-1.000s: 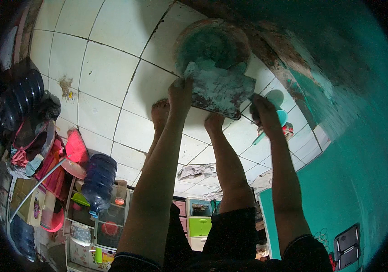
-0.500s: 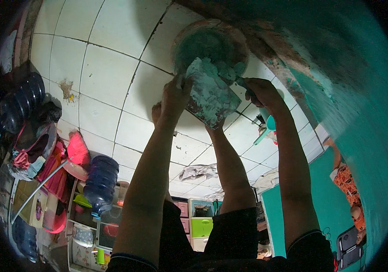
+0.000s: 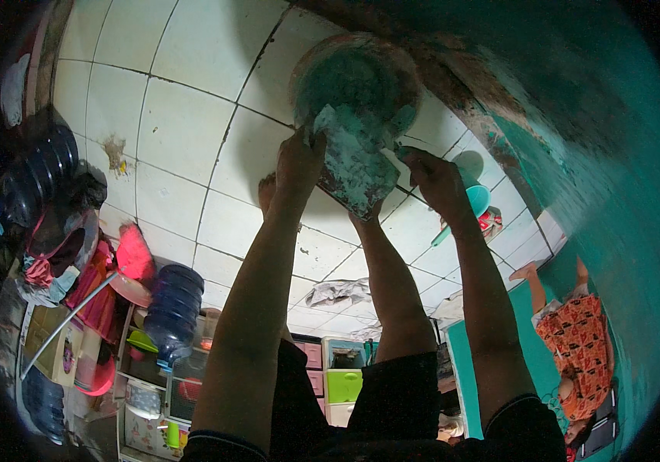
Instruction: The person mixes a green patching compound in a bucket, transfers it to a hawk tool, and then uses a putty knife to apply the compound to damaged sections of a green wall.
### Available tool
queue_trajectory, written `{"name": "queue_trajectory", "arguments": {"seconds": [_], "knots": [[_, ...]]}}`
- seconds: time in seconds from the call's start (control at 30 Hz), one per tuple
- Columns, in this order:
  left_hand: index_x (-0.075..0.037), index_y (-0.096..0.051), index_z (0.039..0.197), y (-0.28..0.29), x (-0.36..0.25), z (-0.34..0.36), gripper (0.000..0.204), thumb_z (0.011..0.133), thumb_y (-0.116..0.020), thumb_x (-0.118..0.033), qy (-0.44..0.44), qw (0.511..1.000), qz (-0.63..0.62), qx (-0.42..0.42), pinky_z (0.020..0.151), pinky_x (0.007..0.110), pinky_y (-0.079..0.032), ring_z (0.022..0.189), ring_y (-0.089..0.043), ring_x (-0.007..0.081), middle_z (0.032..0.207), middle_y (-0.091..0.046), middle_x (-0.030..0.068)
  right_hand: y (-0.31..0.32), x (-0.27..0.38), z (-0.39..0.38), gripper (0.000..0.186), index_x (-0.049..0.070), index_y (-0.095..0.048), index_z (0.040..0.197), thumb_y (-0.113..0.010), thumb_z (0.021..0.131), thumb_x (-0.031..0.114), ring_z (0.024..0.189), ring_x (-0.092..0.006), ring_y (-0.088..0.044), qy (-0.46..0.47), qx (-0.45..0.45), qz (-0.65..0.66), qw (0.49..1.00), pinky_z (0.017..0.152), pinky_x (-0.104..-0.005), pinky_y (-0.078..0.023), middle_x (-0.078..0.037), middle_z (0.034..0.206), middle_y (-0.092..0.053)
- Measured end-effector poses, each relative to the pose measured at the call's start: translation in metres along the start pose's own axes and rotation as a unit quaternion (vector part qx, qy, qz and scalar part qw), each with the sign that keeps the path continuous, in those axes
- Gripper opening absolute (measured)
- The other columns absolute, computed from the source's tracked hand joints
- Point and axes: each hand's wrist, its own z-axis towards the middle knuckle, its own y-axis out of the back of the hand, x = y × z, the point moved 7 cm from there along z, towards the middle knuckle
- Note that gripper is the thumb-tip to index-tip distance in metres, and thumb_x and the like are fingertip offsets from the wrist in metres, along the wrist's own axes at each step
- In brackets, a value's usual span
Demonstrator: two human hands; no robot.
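The left hand (image 3: 301, 163) clamps the left edge of the board (image 3: 339, 194), just right of it and laden with wet plaster (image 3: 357, 158). The right hand (image 3: 435, 183) is curled; its hold is unclear. One-sided support could tip plaster past the bowl (image 3: 314, 65) beyond both hands.

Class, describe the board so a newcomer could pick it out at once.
From the green wall, find the round basin beside it on white tiles. At the basin's lower edge in the picture, the left hand holds the board. Unlike the basin, it is flat, straight-edged and mostly covered with pale paste.
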Motion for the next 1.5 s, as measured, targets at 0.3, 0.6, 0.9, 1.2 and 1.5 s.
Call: {"name": "queue_trajectory", "arguments": {"seconds": [0.3,0.6,0.9,1.2,1.5], "knots": [[0.006,-0.057,0.102,-0.003,-0.009,0.003,0.04,0.086,-0.052,-0.03,0.002,1.0,-0.004,0.006,0.073,0.049,-0.049,0.079,-0.061,0.0431,0.082,-0.061,0.0294,-0.008,0.044,-0.014,0.02,0.006,-0.064,0.101,-0.056,0.087,0.019,0.063,-0.0311,-0.062,0.161,-0.106,-0.183,0.964,0.057,-0.0399,-0.049,-0.016,0.071,-0.062],[0.002,-0.059,0.097,-0.003,-0.022,0.008,0.033,0.089,-0.052,-0.029,-0.029,0.999,0.017,0.01,0.067,0.049,-0.047,0.078,-0.06,0.0429,0.083,-0.062,0.027,0.005,0.067,-0.001,0.018,0.004,-0.065,0.096,-0.058,0.085,0.018,0.066,-0.0315,-0.063,0.168,-0.003,-0.222,0.961,0.06,-0.0397,-0.05,-0.017,0.074,-0.064],[0.002,-0.06,0.094,-0.009,-0.024,0.006,0.036,0.089,-0.048,-0.031,-0.024,0.997,0.053,0.043,0.073,0.052,-0.046,0.081,-0.059,0.0436,0.084,-0.061,0.0284,0.034,0.028,0.009,0.031,0.004,-0.064,0.105,-0.05,0.091,0.028,0.059,-0.0195,-0.061,-0.035,0.107,-0.022,0.993,0.059,-0.0337,-0.05,-0.014,0.07,-0.063],[-0.001,-0.057,0.091,-0.01,-0.041,0.003,0.028,0.089,-0.047,-0.026,-0.08,0.983,0.152,0.068,0.074,0.049,-0.048,0.082,-0.062,0.0387,0.082,-0.062,0.0234,0.032,0.026,0.025,0.032,0.003,-0.064,0.106,-0.053,0.093,0.029,0.042,-0.0047,-0.041,-0.088,0.164,0.043,0.982,0.04,-0.0216,-0.031,-0.002,0.056,-0.055],[0.0,-0.057,0.101,-0.003,-0.006,0.001,0.034,0.089,-0.044,-0.029,-0.003,0.994,0.057,0.091,0.081,0.049,-0.046,0.091,-0.059,0.0406,0.093,-0.061,0.0263,0.058,0.004,0.032,0.029,0.001,-0.06,0.091,-0.053,0.092,0.029,0.038,-0.0046,-0.036,-0.168,0.114,0.188,0.961,0.035,-0.0212,-0.024,-0.003,0.058,-0.055]]}}
